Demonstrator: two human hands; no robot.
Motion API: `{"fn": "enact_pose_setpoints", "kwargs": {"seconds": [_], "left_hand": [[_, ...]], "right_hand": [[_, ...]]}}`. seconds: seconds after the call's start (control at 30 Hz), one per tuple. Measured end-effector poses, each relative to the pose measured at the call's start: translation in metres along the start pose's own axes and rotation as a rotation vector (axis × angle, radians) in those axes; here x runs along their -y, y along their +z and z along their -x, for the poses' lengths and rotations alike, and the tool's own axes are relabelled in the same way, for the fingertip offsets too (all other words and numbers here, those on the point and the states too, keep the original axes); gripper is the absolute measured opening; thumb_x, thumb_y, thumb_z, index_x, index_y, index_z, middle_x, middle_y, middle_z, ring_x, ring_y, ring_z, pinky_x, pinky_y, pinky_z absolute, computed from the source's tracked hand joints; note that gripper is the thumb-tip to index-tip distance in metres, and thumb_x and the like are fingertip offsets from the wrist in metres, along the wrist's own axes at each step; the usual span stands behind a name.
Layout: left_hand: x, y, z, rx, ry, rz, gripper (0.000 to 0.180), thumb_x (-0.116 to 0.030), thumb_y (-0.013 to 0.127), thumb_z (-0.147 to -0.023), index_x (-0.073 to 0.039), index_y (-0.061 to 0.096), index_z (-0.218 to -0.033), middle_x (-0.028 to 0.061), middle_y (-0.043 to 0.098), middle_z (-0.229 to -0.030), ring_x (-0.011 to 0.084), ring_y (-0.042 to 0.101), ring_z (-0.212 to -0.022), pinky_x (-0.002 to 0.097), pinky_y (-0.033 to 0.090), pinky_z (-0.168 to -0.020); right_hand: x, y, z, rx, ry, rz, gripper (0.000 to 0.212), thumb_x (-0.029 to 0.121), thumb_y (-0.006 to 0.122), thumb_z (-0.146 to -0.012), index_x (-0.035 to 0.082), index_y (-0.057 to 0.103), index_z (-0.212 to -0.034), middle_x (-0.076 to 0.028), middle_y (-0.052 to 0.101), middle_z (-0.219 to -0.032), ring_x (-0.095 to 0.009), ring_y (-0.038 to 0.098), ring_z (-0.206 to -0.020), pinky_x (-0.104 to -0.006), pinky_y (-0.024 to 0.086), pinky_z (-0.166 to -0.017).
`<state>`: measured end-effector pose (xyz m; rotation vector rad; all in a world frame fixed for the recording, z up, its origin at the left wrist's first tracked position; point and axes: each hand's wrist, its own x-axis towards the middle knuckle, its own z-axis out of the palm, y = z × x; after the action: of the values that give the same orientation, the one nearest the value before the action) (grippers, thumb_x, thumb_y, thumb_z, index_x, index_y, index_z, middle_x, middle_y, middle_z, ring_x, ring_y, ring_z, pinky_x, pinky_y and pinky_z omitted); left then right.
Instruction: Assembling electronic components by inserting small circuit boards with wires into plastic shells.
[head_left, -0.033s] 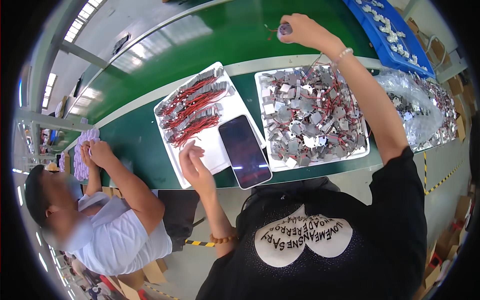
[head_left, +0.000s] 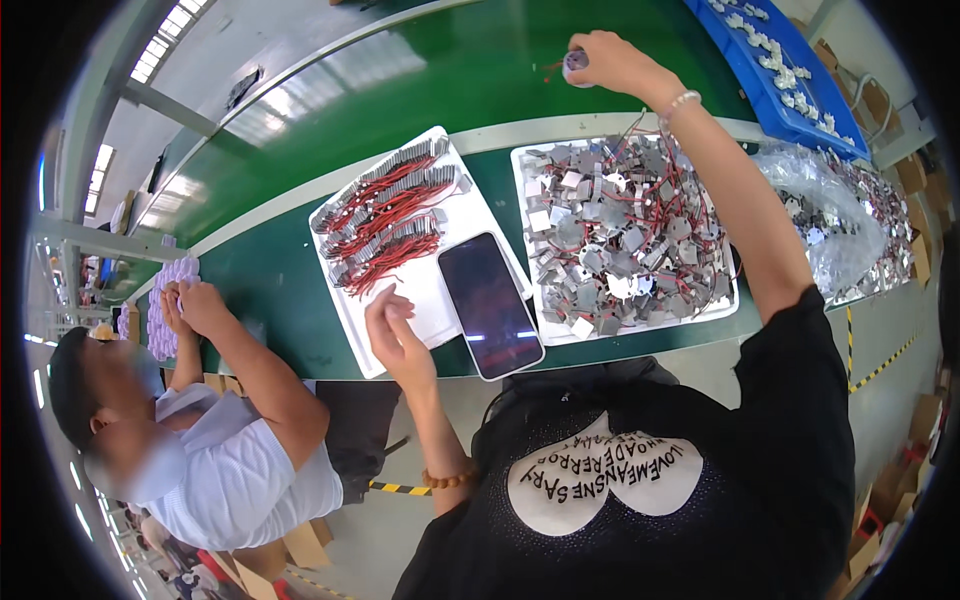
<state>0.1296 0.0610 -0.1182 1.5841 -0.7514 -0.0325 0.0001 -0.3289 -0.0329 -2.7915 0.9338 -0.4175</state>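
At the far side, over the green conveyor belt point(head_left: 480, 85), my right hand point(head_left: 610, 62) is closed on a small round greyish-purple part point(head_left: 574, 66) with red wires. What exactly the part is I cannot make out. My left hand point(head_left: 396, 335) hovers at the near end of a white tray point(head_left: 445, 300), fingers loosely bent and apart, nothing visible in it. That tray carries rows of small grey metal pieces with red wires point(head_left: 395, 205). A dark-screened phone point(head_left: 490, 305) lies over the tray's right edge. Under my right forearm, a second white tray point(head_left: 540, 300) holds a jumbled heap of wired metal parts point(head_left: 625, 240).
Clear plastic bagging point(head_left: 830, 220) with more metal parts lies at the right. Beyond it sits a blue bin point(head_left: 790, 90) with white pieces. On the left, a co-worker point(head_left: 250, 460) handles something beside stacked light-purple parts point(head_left: 165, 310).
My right hand has shifted slightly to the right with the small round part. My left hand's fingers have moved a little; the trays and phone stay put.
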Motion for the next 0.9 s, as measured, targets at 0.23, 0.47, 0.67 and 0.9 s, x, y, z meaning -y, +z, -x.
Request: {"fn": "enact_pose_setpoints", "kwargs": {"seconds": [0.23,0.47,0.67,0.9], "left_hand": [[0.006,0.004,0.007,0.060,0.097,-0.187,0.019,-0.004,0.044,-0.086,0.003,0.056,-0.098,0.0104,0.052,-0.084,0.0182,0.052,-0.075,0.0284,0.042,-0.071],[-0.008,0.016,-0.007,0.123,0.115,-0.148,0.018,-0.005,0.043,-0.087,0.002,0.057,-0.097,0.0106,0.054,-0.085,0.0192,0.053,-0.077,0.0288,0.042,-0.073],[0.001,0.014,-0.018,0.143,0.118,-0.223,0.019,-0.004,0.043,-0.087,0.001,0.058,-0.097,0.0097,0.053,-0.078,0.0188,0.052,-0.075,0.0280,0.042,-0.072],[0.004,0.018,-0.015,0.159,0.008,-0.215,0.018,-0.003,0.044,-0.086,0.002,0.058,-0.097,0.0086,0.052,-0.075,0.0162,0.052,-0.071,0.0266,0.042,-0.070]], "right_hand": [[-0.051,0.041,-0.012,0.247,0.132,-0.031,0.044,0.030,0.070,-0.067,0.001,0.061,-0.098,-0.018,0.063,-0.098,-0.032,0.061,-0.092,-0.0369,0.047,-0.082],[-0.068,0.010,0.016,0.005,0.061,-0.023,0.077,0.049,0.063,-0.077,0.010,0.033,-0.136,-0.022,0.039,-0.133,-0.029,0.054,-0.107,-0.0342,0.045,-0.085],[0.006,-0.097,0.148,-0.213,0.233,-0.228,0.039,0.029,0.060,-0.085,0.006,0.055,-0.117,-0.011,0.063,-0.093,-0.016,0.058,-0.081,-0.0263,0.044,-0.073],[-0.049,-0.075,0.308,-0.539,0.560,0.322,0.013,0.014,0.059,-0.085,0.002,0.061,-0.085,-0.009,0.057,-0.072,-0.021,0.051,-0.063,-0.0317,0.041,-0.059]]}}
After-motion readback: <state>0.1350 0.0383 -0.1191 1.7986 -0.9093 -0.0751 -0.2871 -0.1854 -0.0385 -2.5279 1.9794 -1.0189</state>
